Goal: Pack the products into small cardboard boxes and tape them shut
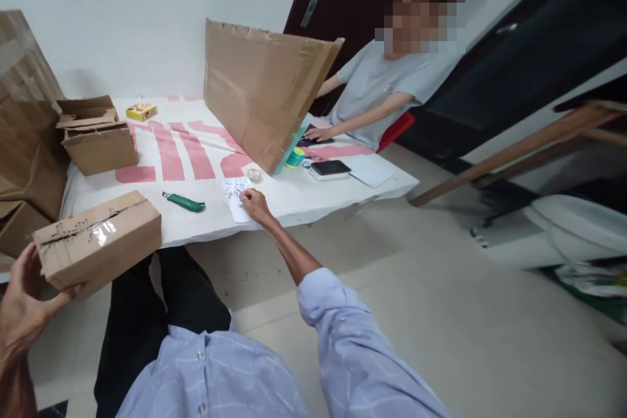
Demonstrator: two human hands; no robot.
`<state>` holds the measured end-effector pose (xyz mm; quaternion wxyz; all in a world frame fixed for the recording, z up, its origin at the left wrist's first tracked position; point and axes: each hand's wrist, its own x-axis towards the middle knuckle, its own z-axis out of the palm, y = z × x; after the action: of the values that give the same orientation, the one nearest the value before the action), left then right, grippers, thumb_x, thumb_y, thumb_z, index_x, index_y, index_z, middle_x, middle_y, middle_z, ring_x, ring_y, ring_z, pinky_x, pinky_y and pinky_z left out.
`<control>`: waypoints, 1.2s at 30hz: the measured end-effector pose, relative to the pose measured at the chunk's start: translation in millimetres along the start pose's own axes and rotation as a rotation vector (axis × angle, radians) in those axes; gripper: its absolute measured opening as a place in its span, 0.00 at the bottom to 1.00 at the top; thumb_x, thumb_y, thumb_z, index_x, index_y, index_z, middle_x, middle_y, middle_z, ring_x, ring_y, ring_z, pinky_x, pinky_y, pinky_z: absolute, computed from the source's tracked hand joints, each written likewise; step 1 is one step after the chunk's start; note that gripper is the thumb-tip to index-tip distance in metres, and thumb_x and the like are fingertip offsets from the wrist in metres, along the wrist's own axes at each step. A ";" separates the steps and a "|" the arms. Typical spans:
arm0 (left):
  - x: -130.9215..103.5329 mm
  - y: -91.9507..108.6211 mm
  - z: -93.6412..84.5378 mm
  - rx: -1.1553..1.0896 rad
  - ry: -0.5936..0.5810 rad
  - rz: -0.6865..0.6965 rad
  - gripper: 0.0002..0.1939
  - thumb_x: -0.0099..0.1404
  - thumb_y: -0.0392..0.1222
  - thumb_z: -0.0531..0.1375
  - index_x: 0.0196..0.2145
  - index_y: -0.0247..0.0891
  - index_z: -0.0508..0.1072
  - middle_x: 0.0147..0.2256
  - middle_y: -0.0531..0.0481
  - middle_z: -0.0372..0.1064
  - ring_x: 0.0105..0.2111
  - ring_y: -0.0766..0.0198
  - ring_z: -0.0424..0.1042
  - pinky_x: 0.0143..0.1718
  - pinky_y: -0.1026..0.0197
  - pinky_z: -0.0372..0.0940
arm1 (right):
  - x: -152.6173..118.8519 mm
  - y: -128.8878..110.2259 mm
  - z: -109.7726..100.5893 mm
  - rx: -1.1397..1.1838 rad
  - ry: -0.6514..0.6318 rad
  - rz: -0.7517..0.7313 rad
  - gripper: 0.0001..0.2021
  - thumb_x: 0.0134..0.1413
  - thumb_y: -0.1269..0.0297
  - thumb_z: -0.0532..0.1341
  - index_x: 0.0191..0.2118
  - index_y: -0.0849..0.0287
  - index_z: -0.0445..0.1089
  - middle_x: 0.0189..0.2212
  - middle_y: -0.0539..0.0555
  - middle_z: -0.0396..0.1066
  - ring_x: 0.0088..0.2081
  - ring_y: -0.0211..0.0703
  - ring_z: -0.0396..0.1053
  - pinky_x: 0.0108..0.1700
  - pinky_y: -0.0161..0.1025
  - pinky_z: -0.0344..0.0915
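My left hand (pixel 34 304) grips the near left end of a closed cardboard box (pixel 105 248), thumb along its lower edge and fingers around the end. The box is tilted at the table's front edge, with clear tape across its top seam. Over a white sheet with small printed figures (pixel 238 210), my right hand (pixel 255 204) has its fingers curled together at the sheet's right side. What lies between those fingertips, if anything, is hidden. A green utility knife (pixel 184 202) lies between the box and the sheet. Just behind the sheet sits a small roll of clear tape (pixel 254 174).
A large cardboard panel (pixel 264 88) stands upright on the table. Beyond it sits a person (pixel 385 95) with a hand on the table. A phone (pixel 330 168), a green tape roll (pixel 295 157), an opened box (pixel 100 144) and a yellow packet (pixel 142 112) are also there.
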<state>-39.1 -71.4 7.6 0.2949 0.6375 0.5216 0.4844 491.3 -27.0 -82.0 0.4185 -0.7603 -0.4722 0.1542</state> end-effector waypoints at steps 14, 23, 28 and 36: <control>2.5 12.6 12.0 0.041 -0.004 -0.022 0.55 0.38 0.54 0.84 0.61 0.86 0.68 0.64 0.78 0.71 0.71 0.39 0.65 0.74 0.22 0.56 | 13.0 11.7 23.5 -0.233 -0.027 0.058 0.10 0.66 0.66 0.59 0.39 0.59 0.78 0.45 0.59 0.82 0.45 0.46 0.72 0.46 0.38 0.61; 9.8 -14.6 7.6 -0.025 0.027 -0.088 0.70 0.25 0.54 0.85 0.68 0.47 0.66 0.70 0.39 0.66 0.72 0.31 0.62 0.74 0.30 0.57 | 9.6 11.6 32.6 -0.356 -0.021 0.064 0.12 0.67 0.65 0.58 0.46 0.57 0.79 0.46 0.58 0.81 0.46 0.48 0.72 0.45 0.38 0.61; 13.5 -32.6 6.9 -0.090 0.015 -0.018 0.67 0.27 0.50 0.86 0.65 0.49 0.65 0.70 0.39 0.65 0.72 0.34 0.61 0.74 0.32 0.57 | 8.5 9.6 35.0 -0.433 -0.033 0.047 0.14 0.70 0.65 0.56 0.48 0.56 0.79 0.46 0.57 0.81 0.46 0.48 0.71 0.45 0.38 0.61; 5.1 -34.9 8.7 -0.127 -0.002 0.073 0.52 0.41 0.54 0.82 0.59 0.46 0.63 0.69 0.34 0.63 0.72 0.36 0.61 0.66 0.34 0.68 | -9.9 4.5 38.3 -0.550 -0.088 -0.063 0.18 0.72 0.71 0.51 0.47 0.65 0.80 0.50 0.68 0.78 0.50 0.52 0.69 0.50 0.42 0.60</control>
<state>-44.3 -55.6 -24.7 0.3173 0.6366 0.4658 0.5265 464.8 -17.6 -110.2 0.1799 -0.8229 -0.5375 0.0400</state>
